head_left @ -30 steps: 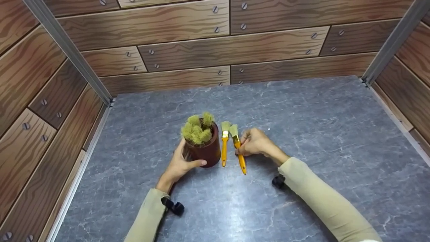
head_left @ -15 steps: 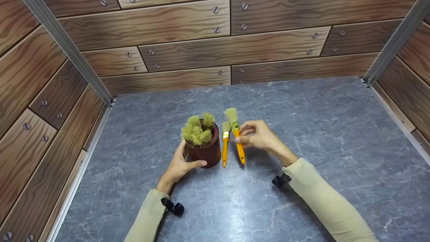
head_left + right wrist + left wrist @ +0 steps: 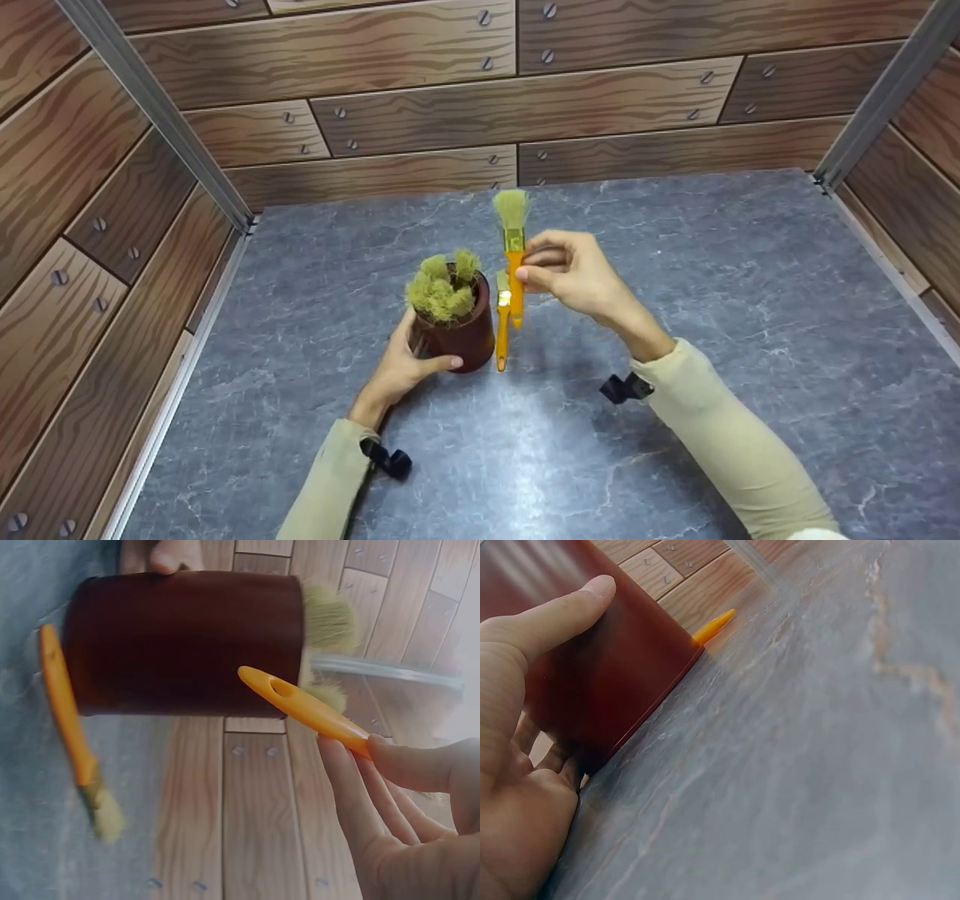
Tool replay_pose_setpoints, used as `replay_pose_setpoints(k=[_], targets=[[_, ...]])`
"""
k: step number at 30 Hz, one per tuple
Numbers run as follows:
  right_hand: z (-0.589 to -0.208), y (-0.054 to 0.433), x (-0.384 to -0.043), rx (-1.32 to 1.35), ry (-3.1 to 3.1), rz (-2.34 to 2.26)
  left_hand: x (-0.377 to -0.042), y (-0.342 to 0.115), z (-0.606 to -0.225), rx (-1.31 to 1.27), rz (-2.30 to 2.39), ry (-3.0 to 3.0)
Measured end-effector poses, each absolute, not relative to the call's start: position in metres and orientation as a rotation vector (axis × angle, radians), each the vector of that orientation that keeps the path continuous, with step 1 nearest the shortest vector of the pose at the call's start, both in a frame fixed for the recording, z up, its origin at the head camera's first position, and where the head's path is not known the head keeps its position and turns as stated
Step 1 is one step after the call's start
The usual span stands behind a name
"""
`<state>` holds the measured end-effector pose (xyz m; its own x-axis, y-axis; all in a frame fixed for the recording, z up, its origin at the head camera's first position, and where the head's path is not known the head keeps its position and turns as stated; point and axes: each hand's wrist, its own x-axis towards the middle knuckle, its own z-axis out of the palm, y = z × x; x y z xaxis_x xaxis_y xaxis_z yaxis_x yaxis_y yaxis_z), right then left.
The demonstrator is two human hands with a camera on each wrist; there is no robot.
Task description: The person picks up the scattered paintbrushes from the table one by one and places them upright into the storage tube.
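Observation:
A dark brown cylindrical cup (image 3: 459,341) stands upright on the table, several pale green bristle heads (image 3: 441,291) sticking out of its top. My left hand (image 3: 397,367) grips the cup low on its left side, the thumb across its front in the left wrist view. Raised above the table to the right of the cup, a paintbrush (image 3: 515,262) with an orange handle is pinched between the thumb and fingers of my right hand (image 3: 585,274), bristles pointing up and away. A second orange-handled paintbrush (image 3: 502,337) lies on the table just right of the cup, partly covered by the raised one.
The grey marbled table (image 3: 712,300) reaches to wood-patterned walls (image 3: 420,82) at the back and sides. Metal posts (image 3: 157,112) stand at the back corners. Each wrist carries a small black camera mount (image 3: 386,460).
My right hand has lifted the paintbrush off the table and moved it up and away, the handle turning more in line with the view. The left hand and cup have stayed put.

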<state>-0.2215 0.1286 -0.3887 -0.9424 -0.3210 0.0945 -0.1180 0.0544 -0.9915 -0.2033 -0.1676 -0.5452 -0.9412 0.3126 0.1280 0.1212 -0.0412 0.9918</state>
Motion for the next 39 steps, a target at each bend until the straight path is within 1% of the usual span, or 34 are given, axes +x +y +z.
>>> replay_pose_setpoints(k=[6, 11, 21, 32, 39], targets=[[-0.372, 0.116, -0.221, -0.533, 2.174, -2.111, -0.204, -0.167, -0.545, 0.478, 2.129, 2.076], [-0.366, 0.103, -0.223, -0.59, 2.202, -2.173, -0.204, -0.167, -0.546, 0.49, 2.14, 2.054], [-0.37, 0.081, -0.227, -0.776, 2.433, -2.059, -0.205, -0.166, -0.545, 0.529, 2.163, 2.026], [-0.374, 0.064, -0.227, -0.871, 2.51, -1.99, -0.205, -0.167, -0.545, 0.536, 2.155, 2.039], [-0.374, 0.056, -0.229, -0.882, 2.494, -2.006, -0.206, -0.167, -0.545, 0.551, 2.16, 2.033]])
